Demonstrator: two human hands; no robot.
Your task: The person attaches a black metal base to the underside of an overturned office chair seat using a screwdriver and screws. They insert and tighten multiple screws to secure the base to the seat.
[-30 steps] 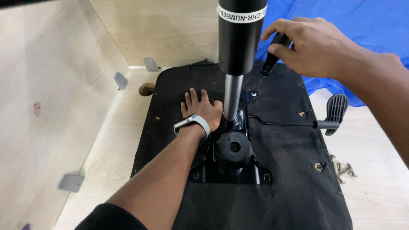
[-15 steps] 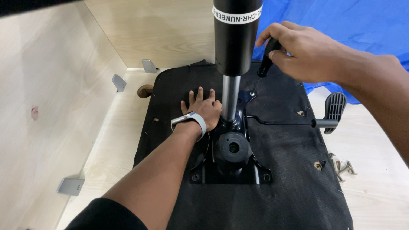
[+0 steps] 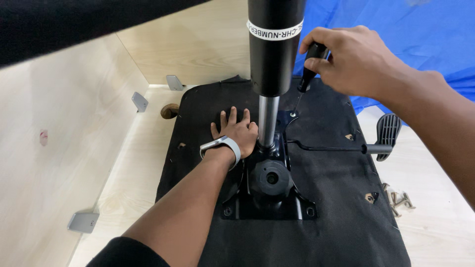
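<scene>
An upturned black chair seat (image 3: pixel 326 207) lies on a light wooden floor. A black metal mechanism plate (image 3: pixel 269 198) is fixed to it, and a black gas cylinder (image 3: pixel 274 44) with a silver shaft rises from it toward me. My left hand (image 3: pixel 236 131), with a grey wrist band, lies flat on the seat beside the shaft, fingers spread. My right hand (image 3: pixel 349 59) grips the black handle of a screwdriver (image 3: pixel 308 74); its tip rests on a screw at the plate's far right corner.
A black lever with a paddle handle (image 3: pixel 387 136) sticks out to the right. Several loose screws (image 3: pixel 398 200) lie on the floor at the right. A blue sheet (image 3: pixel 420 39) covers the far right. Wooden panels with grey brackets (image 3: pixel 83 221) stand at the left.
My right hand and the screwdriver have stayed on the far right screw, shifting only slightly. The left hand remains flat beside the shaft.
</scene>
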